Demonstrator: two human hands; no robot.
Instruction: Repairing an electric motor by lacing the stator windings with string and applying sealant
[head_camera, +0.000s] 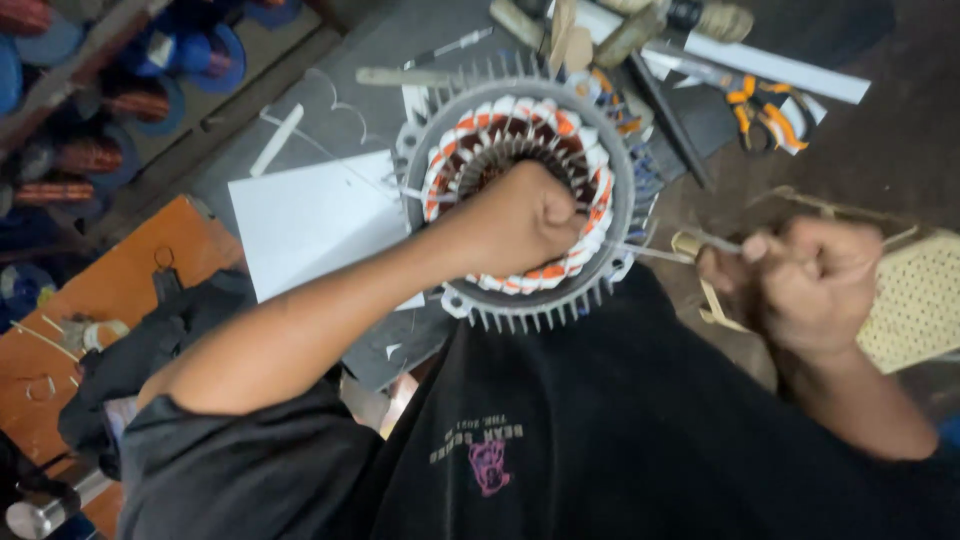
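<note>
I see a grey finned cast-metal motor stator housing (520, 190) at the centre of the dark workbench (880, 150), its round bore facing up toward the camera, so its axis runs roughly vertical; the ring has no long axis across the bench. Inside it, the white-and-orange wrapped copper windings (590, 215) form a ring around the bore. My left hand (520, 225) is clenched into a fist over the near right part of the windings, fingers curled in; what they pinch I cannot tell. My right hand (805, 275) is to the right, well apart from the housing, clenched on a thin pale cord (650, 252) that runs taut from it to the housing rim. I judge the housing heavy and rigid, with fins that could bite the palm; it is best gripped by the outer rim, never by the windings, which look fragile and easily nicked. The cord looks light, limp and slippery. Orange-handled pliers (765, 115) lie at the far right, and a white sheet (300, 225) lies left of the housing.
</note>
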